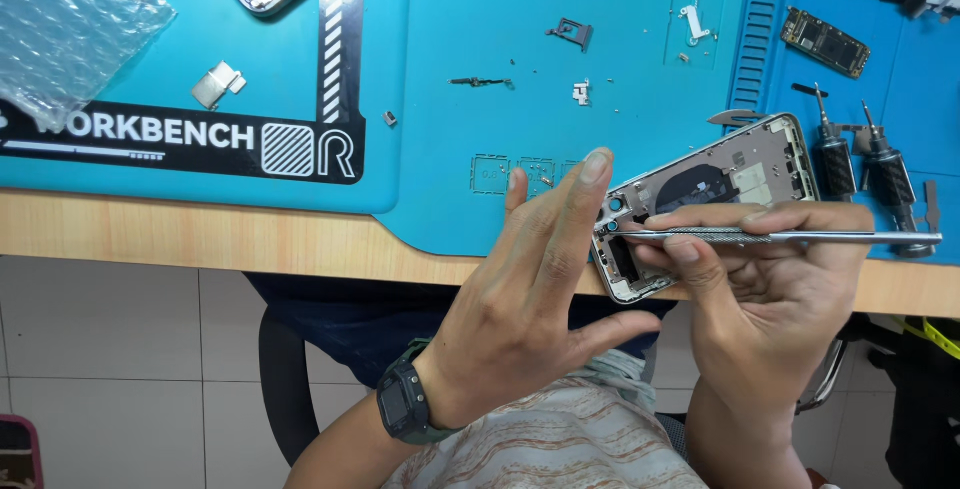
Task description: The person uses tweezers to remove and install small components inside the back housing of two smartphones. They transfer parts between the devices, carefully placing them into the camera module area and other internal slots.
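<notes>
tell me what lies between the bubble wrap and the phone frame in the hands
In the head view, between the bubble wrap and the phone frame lies blue mat with a small silver bracket, tiny loose parts and the left hand.

An opened phone housing (700,199) lies tilted at the mat's edge, a slim metal tool (790,237) across it.
</notes>
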